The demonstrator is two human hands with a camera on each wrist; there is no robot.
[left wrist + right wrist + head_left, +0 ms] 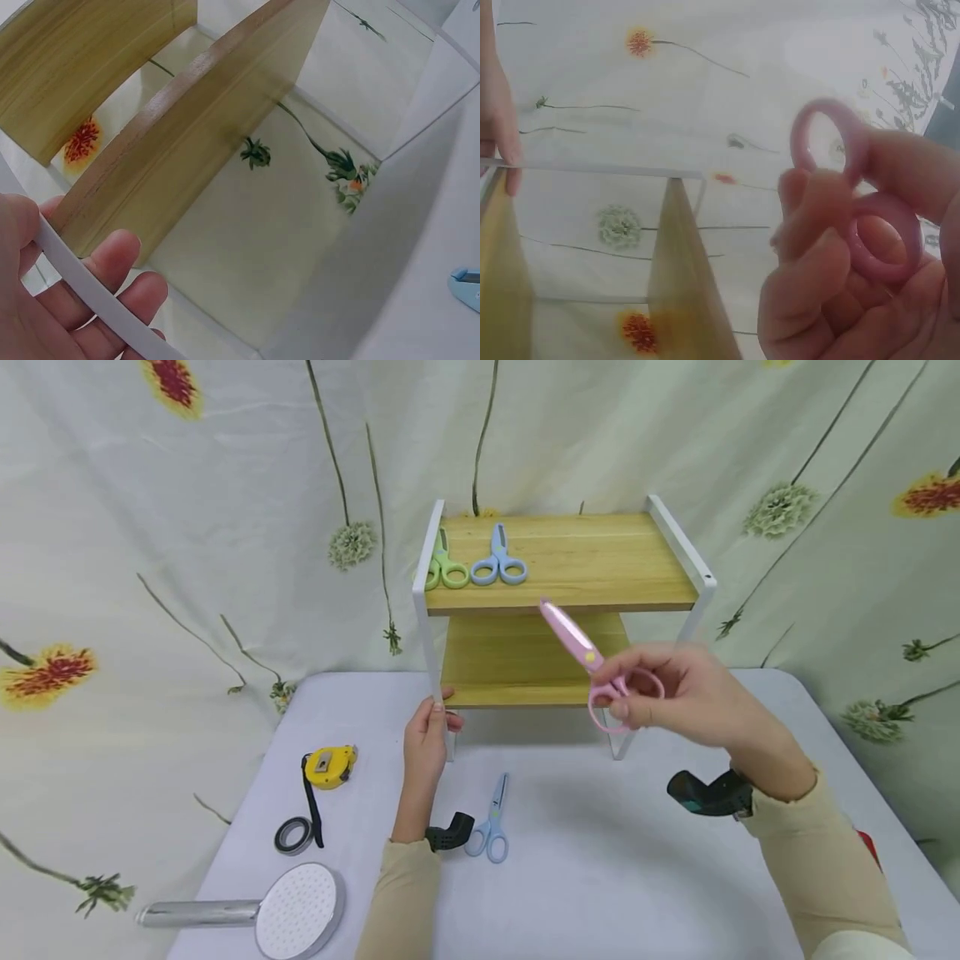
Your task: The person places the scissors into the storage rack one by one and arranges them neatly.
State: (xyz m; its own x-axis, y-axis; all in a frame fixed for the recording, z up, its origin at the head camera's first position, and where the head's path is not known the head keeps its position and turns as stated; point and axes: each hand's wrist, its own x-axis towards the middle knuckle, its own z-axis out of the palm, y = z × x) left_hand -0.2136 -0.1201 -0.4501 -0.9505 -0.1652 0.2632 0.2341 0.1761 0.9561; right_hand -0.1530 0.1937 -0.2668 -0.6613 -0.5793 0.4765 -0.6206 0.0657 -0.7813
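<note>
A pair of pink scissors [567,631] is held up by my right hand [682,697], pinched at its ring handles, the blades pointing up and left. The scissors are in front of a two-tier wooden shelf [607,560] with a white frame. With thumb and fingers on either side, my left hand [425,747] grips the frame's left front upright [82,281]. Green scissors [442,560] lie at the left end of the top tier, blue scissors [498,556] right beside them. Another pair of blue scissors [494,818] lies on the table, right of my left wrist.
On the table's left side are a yellow tape measure [327,767] with a black strap, a black tape roll [279,838] and a shower head [298,910]. A red object [869,846] shows partly behind my right sleeve. Flower-printed cloth [247,527] hangs behind.
</note>
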